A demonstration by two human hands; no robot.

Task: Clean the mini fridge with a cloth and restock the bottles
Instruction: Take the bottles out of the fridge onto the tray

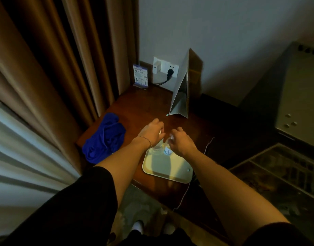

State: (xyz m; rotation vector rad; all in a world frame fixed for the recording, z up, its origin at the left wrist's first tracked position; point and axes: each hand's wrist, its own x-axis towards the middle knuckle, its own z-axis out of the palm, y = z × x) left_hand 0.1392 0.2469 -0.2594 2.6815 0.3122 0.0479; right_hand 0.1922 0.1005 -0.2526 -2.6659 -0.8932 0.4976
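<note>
Bottles (164, 148) stand upright at the tray's (170, 172) far edge, directly beneath both hands; left hand (152, 133) and right hand (181, 141) each grip one cap.

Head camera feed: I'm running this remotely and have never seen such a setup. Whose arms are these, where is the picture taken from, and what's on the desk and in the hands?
There is no machine here: a person wears one wide-angle camera on the head, looking forward and down, so the two bare arms are their own. The left hand and right hand each grip the top of a clear water bottle: the left bottle and the right bottle stand at the far end of a pale tray on a dark wooden desk. A crumpled blue cloth lies on the desk left of the tray, untouched. Further back stand a folded paper bag, a small sign card and a wall socket. The grey box at right may be the fridge; I cannot tell.
</note>
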